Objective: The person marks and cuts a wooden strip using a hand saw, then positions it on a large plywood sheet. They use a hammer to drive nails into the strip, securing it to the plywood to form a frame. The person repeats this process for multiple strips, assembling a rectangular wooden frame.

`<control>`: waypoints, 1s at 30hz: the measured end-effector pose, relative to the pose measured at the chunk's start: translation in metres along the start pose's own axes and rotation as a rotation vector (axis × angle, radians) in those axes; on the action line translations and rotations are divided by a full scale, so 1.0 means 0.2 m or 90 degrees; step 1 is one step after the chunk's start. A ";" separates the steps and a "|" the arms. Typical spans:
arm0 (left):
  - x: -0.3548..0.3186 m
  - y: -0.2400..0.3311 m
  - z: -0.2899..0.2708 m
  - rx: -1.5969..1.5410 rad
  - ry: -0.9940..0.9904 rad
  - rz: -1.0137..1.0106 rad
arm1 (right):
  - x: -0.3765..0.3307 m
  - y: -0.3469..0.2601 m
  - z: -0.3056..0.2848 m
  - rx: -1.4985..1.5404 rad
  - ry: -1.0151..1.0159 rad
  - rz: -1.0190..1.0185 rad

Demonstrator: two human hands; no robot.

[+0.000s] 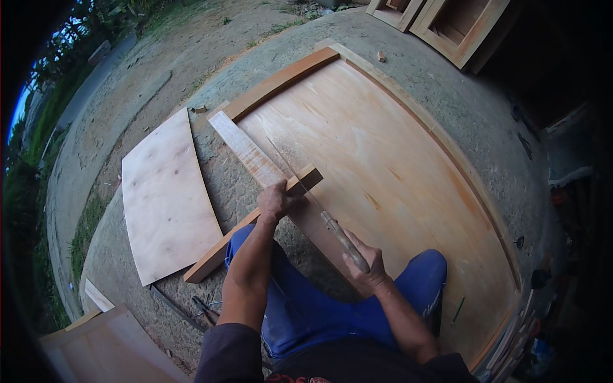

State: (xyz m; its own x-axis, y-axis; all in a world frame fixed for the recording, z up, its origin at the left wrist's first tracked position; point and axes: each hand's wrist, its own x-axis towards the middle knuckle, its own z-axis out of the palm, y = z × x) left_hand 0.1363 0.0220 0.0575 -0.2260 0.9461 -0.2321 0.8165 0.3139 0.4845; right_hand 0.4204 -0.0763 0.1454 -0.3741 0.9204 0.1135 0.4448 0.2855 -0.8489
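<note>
Left hand (276, 201) grasps the long brown wooden bar (220, 249); right hand (365, 258) wraps the thin-bladed handsaw (334, 227). Recommended: blade square across the far end, left thumb clear.

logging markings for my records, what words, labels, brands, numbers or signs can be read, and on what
Shirt: red lettering, cut off at the lower edge, not readable whole.
Trousers: pale marking, too small to read.
Saw, panel: none visible.
</note>
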 end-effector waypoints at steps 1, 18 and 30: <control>0.03 -0.05 -0.03 -0.007 -0.011 -0.005 | -0.09 -0.02 -0.07 -0.043 -0.003 -0.062; -0.07 0.06 0.01 -0.017 0.045 -0.093 | -0.25 -0.12 -0.40 -0.082 -0.056 -0.125; -0.08 0.12 0.18 0.008 0.063 0.005 | -0.46 0.11 -0.48 -0.061 -0.065 -0.030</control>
State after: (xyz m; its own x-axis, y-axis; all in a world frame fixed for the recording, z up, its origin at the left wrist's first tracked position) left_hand 0.1785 0.0111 0.0425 -0.2702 0.9522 -0.1427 0.8247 0.3054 0.4760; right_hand 0.5414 -0.1287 0.1661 -0.4757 0.8745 0.0951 0.4988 0.3573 -0.7896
